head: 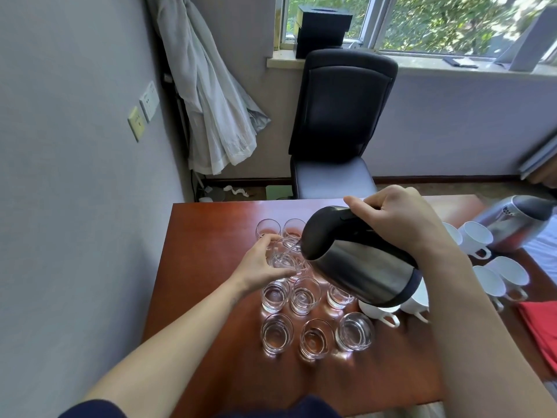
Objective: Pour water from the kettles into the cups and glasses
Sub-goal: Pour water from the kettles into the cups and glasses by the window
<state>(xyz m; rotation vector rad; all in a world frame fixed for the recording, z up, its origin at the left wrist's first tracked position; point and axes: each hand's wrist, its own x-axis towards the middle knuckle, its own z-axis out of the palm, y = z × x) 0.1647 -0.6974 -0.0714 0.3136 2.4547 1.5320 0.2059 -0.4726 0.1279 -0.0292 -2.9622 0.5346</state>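
right hand [401,220] grips the handle of a tilted steel kettle [366,267], spout at the glass [284,260] clasped by the left hand [260,267]; more glasses [304,295] stand on the table [208,236] nearer than both hands.

Table [211,224]: reddish-brown wood.
Chair [340,116]: black, just beyond the table's far edge.
Curtain [211,95]: pale, bunched in the left corner.
Box [319,28]: black, on the windowsill [422,63].
Cloth [542,330]: red, far right.
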